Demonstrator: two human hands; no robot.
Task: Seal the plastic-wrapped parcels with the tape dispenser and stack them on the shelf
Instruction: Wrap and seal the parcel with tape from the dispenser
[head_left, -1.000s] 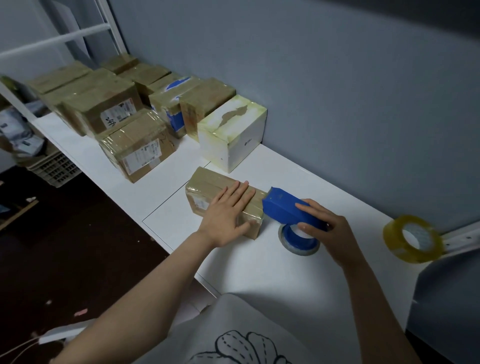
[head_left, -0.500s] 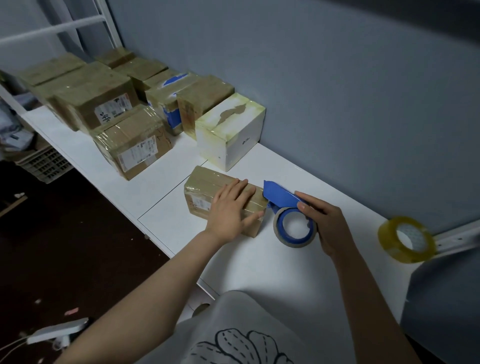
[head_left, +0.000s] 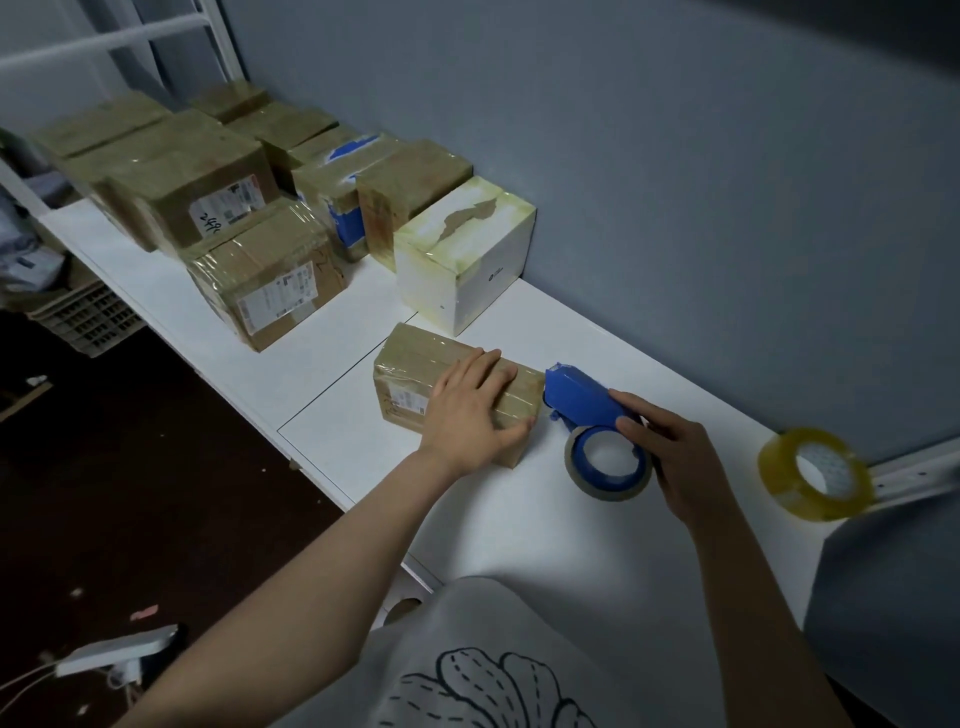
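A small brown plastic-wrapped parcel lies on the white shelf in front of me. My left hand rests flat on its right half, fingers straight, thumb down the near side. My right hand grips the blue tape dispenser, whose nose touches the parcel's right end. The dispenser's tape roll stands on the shelf below my fingers.
Several wrapped cardboard parcels and a white box stand along the shelf to the left, against the grey wall. A spare yellowish tape roll sits at the right. A dark floor lies beyond the shelf's left edge.
The dispenser has tilted and drawn slightly right and toward me along the parcel's end. My left hand stays pressed on the parcel.
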